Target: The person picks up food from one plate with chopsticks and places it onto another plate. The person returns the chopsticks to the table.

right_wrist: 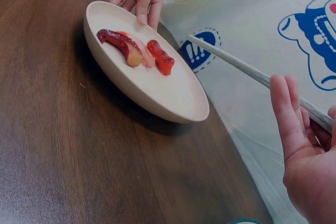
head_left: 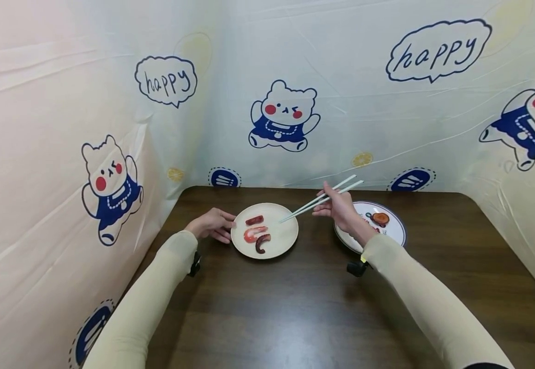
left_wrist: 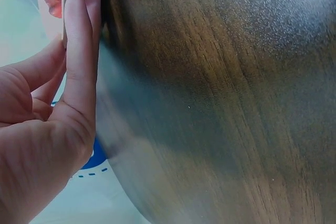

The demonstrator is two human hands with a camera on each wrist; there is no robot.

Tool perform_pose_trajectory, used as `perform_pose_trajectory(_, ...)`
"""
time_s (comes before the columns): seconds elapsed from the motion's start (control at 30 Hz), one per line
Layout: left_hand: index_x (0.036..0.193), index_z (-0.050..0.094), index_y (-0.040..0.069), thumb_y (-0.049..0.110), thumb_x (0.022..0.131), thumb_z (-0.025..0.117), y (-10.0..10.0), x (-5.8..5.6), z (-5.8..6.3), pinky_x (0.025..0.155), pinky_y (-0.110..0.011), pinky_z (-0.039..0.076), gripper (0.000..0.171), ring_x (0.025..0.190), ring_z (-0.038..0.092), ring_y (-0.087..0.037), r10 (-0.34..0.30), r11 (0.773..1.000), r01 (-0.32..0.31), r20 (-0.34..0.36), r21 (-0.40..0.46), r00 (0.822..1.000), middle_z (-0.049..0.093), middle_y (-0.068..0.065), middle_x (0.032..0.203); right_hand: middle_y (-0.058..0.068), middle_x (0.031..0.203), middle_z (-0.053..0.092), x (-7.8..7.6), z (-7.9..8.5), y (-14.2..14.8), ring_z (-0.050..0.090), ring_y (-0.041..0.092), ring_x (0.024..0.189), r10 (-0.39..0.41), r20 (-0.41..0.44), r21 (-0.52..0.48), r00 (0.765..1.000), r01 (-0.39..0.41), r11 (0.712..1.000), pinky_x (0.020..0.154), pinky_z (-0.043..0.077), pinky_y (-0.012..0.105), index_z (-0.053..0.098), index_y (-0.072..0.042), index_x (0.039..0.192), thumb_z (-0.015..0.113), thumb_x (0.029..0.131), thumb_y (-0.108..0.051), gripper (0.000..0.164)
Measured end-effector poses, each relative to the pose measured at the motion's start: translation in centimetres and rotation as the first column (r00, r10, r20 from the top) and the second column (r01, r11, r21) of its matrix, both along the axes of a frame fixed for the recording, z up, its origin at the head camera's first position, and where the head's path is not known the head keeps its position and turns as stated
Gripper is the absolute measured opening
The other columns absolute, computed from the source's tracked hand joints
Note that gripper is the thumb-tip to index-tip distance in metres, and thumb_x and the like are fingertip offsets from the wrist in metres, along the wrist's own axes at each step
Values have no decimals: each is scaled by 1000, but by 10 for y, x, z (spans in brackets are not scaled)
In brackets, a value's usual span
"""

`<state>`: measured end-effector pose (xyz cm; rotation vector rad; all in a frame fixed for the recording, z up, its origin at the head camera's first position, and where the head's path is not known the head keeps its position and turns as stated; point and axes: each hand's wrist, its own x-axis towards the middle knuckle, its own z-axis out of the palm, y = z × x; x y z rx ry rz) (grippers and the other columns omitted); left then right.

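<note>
Left hand [head_left: 213,225] pinches the cream plate [head_left: 280,242] at nine o'clock, apparently steadying it for picking; food pieces [head_left: 251,235] lie toward nine. Right hand [head_left: 339,209] grips chopsticks [head_left: 303,209], tips toward two: picking would call for swinging them to nine.

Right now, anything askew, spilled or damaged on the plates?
Nothing stands out: shrimp, octopus tentacle and reddish-brown piece lie inside the cream plate, no chips or spills visible. The blue-rimmed plate is partly hidden by the right arm, so I can't vouch for all of it.
</note>
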<state>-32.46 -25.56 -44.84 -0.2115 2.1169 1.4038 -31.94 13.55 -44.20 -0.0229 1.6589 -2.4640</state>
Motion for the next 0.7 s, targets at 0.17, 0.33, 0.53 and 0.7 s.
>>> perform_pose_trajectory(0.17, 153, 51, -2, 4, 107, 61, -1, 0, -1, 73, -42, 67, 48, 71, 74, -22, 3, 1000, -3, 0, -3, 1000, 73, -19, 109, 11, 72, 67, 0, 2, 7, 70, 19, 57, 6, -1, -21, 1000, -6, 1000, 67, 67, 39, 54, 13, 113, 53, 112, -34, 47)
perform_pose_trajectory(0.33, 154, 51, -1, 5, 107, 61, 0, 0, -1, 73, -42, 67, 48, 72, 74, -22, 5, 1000, -5, 3, -6, 1000, 72, -20, 112, 11, 71, 68, 1, 5, 20, 70, 19, 57, 1, 3, -42, 1000, 0, 999, 65, 67, 38, 56, 10, 109, 53, 112, -33, 43)
perform_pose_trajectory(0.53, 154, 51, -1, 6, 107, 61, 2, 0, 0, 74, -41, 67, 48, 73, 74, -23, 11, 1000, -11, 2, -17, 1000, 71, -21, 116, 13, 72, 70, 2, 12, 38, 71, 20, 56, -15, 28, -85, 999, 17, 996, 64, 67, 35, 58, 11, 109, 55, 112, -33, 44)
perform_pose_trajectory(0.7, 154, 51, -1, 6, 107, 61, 1, 0, 1, 75, -42, 67, 48, 73, 74, -23, 13, 1000, -13, 9, -11, 1000, 71, -20, 114, 14, 72, 69, 3, 16, 53, 71, 20, 57, -25, 40, -74, 999, 28, 997, 64, 67, 36, 58, 11, 110, 54, 112, -32, 43)
